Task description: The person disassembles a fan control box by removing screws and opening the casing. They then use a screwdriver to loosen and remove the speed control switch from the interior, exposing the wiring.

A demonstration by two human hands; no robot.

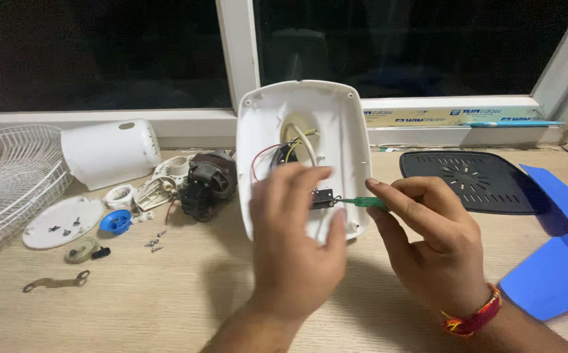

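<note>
Housing: a white plastic fan housing [336, 124], smooth and glossy, a rounded rectangle with screw holes at its top corners, stands on edge near the middle of the wooden table [166, 301], hollow side toward the camera
Inside: a cream cable plus red, yellow and black wires curve through the cavity; a small black switch block [323, 198] sits low in the shell
Left hand: the left hand [297, 242] wraps the lower front of the housing, fingers curled on its edge, steadying it upright
Right hand: the right hand [428, 248] pinches a thin screwdriver [362, 202] with a translucent green handle, its metal tip touching the switch block; a red and yellow thread band circles the wrist
Motor: a dark motor [206, 183] with metal windings lies just left of the housing
Small parts: loose screws [154, 243], a blue plastic cap [115, 222], a white disc [61, 223] and a flat metal bracket [55, 282] are scattered on the left
Covers: a white cylindrical cover [110, 151] and a wire fan grille [6, 176] lie at far left
Right side: a black slotted plate [473, 180] lies near the window; a matte blue fan blade [558, 261] rests at the table's right edge
Table: pale wood grain, matte
</note>
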